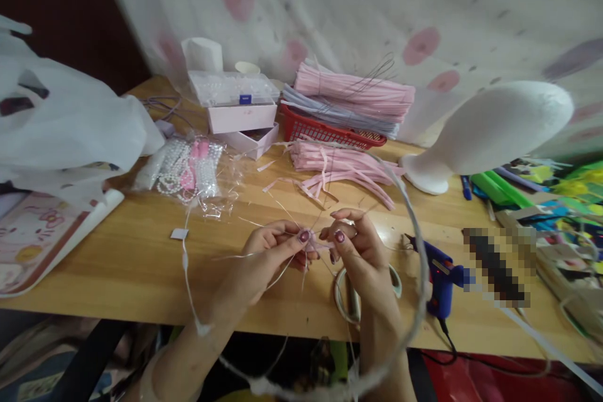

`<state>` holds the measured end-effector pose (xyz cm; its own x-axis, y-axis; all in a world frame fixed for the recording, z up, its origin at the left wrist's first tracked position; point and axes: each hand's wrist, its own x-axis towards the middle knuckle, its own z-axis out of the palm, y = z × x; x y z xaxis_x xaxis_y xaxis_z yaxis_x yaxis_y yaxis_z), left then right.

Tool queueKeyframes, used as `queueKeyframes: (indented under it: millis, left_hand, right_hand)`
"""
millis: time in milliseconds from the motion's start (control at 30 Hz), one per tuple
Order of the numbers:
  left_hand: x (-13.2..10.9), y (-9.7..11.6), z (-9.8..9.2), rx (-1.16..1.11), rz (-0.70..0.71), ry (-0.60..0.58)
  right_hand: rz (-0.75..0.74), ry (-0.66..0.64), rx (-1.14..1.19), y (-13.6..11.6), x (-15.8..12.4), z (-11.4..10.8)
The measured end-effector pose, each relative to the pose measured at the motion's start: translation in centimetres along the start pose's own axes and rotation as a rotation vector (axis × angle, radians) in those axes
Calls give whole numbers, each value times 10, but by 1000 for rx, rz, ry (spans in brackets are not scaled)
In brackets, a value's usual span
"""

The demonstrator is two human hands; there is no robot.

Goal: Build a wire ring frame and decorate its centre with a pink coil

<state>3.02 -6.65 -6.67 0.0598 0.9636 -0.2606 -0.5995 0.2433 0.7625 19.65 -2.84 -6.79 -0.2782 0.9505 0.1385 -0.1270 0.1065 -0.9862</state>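
My left hand (pixel 277 248) pinches the middle of a small pale pink ribbon piece (pixel 311 243), with thin wires fanning out around it. The thumb and forefinger of my right hand (pixel 362 254) are at the right end of that same piece. A large white-wrapped wire hoop (pixel 421 251) loops around both hands and forearms, with a small white tag (pixel 179 233) at its left side. Under my right hand lie scissors with pale green handles (pixel 397 281), partly covered by the wrist. To the right lies a blue glue gun (pixel 440 282).
Behind the hands lie a bundle of pink strips (pixel 343 166) and a red basket (pixel 325 129) heaped with pink and grey bundles. Bagged beads (pixel 193 166), a clear compartment box (pixel 230 88) and a white foam head stand (pixel 499 125) are around. A white plastic bag (pixel 70 119) bulges at left.
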Motion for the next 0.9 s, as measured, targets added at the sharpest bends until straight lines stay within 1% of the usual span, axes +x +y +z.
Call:
queueKeyframes:
  millis: [100, 267, 467, 567, 700, 800, 900]
  left_hand:
    - [-1, -1, -2, -38, -19, -20]
    - [-5, -2, -1, -70, -71, -128]
    - [-8, 5, 2, -104, -180, -254]
    - [-8, 4, 4, -134, -208, -285]
    - [-8, -3, 4, -149, -240, -324]
    - [-10, -5, 7, -137, -277, -352]
    - [-17, -5, 15, -123, -305, -378]
  right_hand:
    - [10, -103, 25, -4, 2, -2]
    - [-10, -105, 75, -9, 5, 1]
    - [-21, -73, 152, -7, 1, 4]
    - [-26, -73, 203, -1, -1, 7]
    - [-2, -29, 251, 2, -3, 14]
    - [30, 2, 265, -1, -5, 18]
    - [32, 40, 274, -6, -8, 18]
